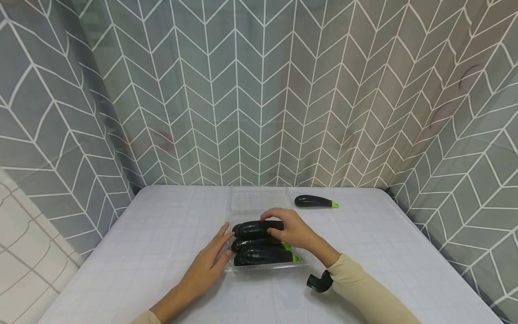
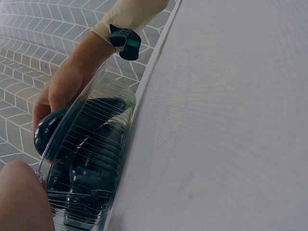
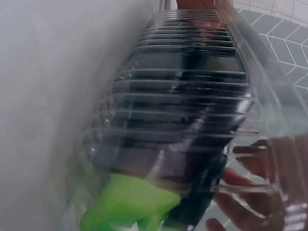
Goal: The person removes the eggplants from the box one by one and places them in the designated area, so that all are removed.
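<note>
A clear plastic clamshell container (image 1: 279, 266) holds several dark eggplants (image 1: 263, 255) with green stem ends, lying crosswise. At the back of the stack, my right hand (image 1: 292, 228) grips an eggplant (image 1: 252, 229) with thumb and fingers, at or just above the rim; in the left wrist view this eggplant (image 2: 44, 134) shows beyond the container's wall. My left hand (image 1: 205, 266) rests at the container's left edge, fingers extended and spread. Through the ribbed wall in the right wrist view, a bright green stem (image 3: 127, 199) appears, blurred.
The container's transparent lid (image 1: 259, 199) lies folded back behind it. Another eggplant (image 1: 312, 201) lies on the white-covered table (image 1: 384, 252), back right of the container. A patterned grey curtain (image 1: 259, 99) surrounds the table's back and sides. A black camera (image 1: 319, 282) sits on the right wrist.
</note>
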A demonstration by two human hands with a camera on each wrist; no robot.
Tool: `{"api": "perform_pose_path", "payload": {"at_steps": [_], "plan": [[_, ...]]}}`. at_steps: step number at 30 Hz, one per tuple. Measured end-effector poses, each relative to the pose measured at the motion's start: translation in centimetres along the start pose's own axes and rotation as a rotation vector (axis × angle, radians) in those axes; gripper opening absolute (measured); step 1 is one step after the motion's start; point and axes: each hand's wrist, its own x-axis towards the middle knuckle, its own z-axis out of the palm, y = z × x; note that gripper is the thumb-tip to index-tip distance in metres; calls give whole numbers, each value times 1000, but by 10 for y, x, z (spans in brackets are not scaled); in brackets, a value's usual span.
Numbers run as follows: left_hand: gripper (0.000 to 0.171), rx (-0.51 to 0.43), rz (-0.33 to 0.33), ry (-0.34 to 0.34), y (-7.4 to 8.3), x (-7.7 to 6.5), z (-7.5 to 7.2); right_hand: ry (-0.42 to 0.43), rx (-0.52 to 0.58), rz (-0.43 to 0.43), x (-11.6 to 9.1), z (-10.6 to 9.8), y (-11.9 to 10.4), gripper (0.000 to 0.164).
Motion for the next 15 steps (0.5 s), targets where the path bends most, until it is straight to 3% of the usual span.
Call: {"api": "perform_pose_path", "payload": {"at_steps": [15], "plan": [[47,0,18,2,-2,0,1,-25,3,12,-2,8,4,38]]}}
